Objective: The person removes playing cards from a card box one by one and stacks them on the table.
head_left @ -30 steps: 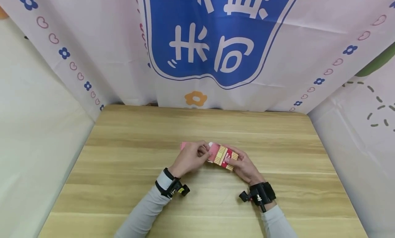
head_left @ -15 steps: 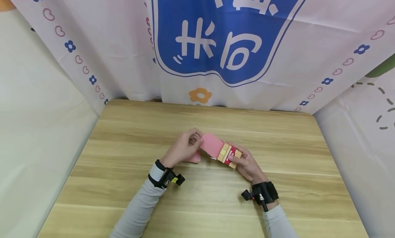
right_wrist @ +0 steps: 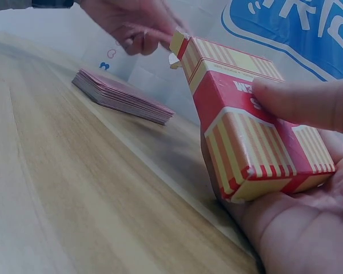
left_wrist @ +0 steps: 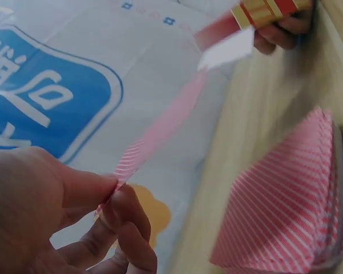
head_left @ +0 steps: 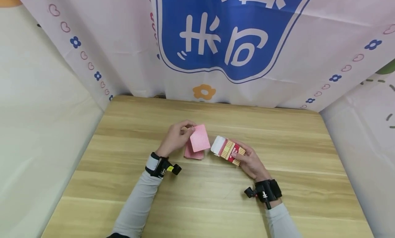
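My left hand (head_left: 178,138) pinches a pink-patterned playing card (head_left: 200,138) by its corner between thumb and fingers; whether it is one card or a few I cannot tell. Beneath it, on the table, lies a stack of playing cards (left_wrist: 280,200) with red-and-white striped backs, also plain in the right wrist view. My right hand (head_left: 251,162) grips a red and yellow striped card box (right_wrist: 246,120), thumb on its printed face. The box's white flap (head_left: 217,144) is open and points toward the left hand. Inside the box is hidden.
Both hands work over a wood-grain table (head_left: 197,203). Behind its far edge hangs a white cloth (head_left: 135,66) with a blue printed emblem (head_left: 228,42). Pale cloth also hangs along the left and right sides.
My left hand has drawn the pink card out of the box and moved it left over the stack, which is now uncovered. My right hand still holds the box.
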The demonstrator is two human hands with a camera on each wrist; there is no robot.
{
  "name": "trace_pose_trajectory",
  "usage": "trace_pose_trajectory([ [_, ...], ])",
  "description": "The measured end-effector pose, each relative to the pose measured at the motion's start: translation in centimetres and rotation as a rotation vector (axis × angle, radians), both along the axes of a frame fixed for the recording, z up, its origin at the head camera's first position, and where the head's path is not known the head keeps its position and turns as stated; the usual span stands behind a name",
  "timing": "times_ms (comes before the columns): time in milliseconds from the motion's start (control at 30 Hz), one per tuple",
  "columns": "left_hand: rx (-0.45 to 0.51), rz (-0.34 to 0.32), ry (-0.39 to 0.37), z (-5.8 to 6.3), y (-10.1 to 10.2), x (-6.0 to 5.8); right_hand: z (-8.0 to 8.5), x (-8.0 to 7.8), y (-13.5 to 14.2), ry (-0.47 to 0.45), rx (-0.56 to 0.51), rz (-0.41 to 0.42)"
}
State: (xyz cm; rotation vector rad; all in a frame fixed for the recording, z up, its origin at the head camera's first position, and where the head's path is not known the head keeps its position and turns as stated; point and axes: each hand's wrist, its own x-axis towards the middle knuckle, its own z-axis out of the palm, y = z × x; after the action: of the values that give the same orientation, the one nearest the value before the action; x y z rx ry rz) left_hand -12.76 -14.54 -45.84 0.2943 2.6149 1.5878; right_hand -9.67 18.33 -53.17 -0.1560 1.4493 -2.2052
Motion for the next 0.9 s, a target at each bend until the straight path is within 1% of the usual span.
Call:
trace_pose_trajectory([
  [200,-0.044,0.035,-0.086,-1.3,-0.1,-0.5,0.0,0.0,0.1,-0.002,0.007,-0.013],
  [300,-0.075,0.051,-0.100,-1.8,-0.4,-0.6,0.0,0.0,0.0,-0.002,0.012,-0.007],
  [400,-0.104,0.048,-0.110,-2.1,-0.6,-0.7,0.1,-0.1,-0.1,0.003,0.019,-0.008],
  [500,-0.124,0.034,-0.109,-2.5,-0.8,-0.8,0.1,0.0,-0.2,0.012,0.020,-0.010],
  [600,-0.142,0.022,-0.092,-2.8,-0.7,-1.0,0.2,0.0,-0.1,0.012,0.011,-0.006],
  [800,-0.201,0.057,-0.061,-3.7,-0.7,-1.1,0.2,-0.2,-0.1,0.003,-0.009,0.012],
  [900,-0.219,0.059,-0.053,-3.9,-0.5,-1.3,0.1,-0.2,0.0,-0.001,-0.023,0.005],
])
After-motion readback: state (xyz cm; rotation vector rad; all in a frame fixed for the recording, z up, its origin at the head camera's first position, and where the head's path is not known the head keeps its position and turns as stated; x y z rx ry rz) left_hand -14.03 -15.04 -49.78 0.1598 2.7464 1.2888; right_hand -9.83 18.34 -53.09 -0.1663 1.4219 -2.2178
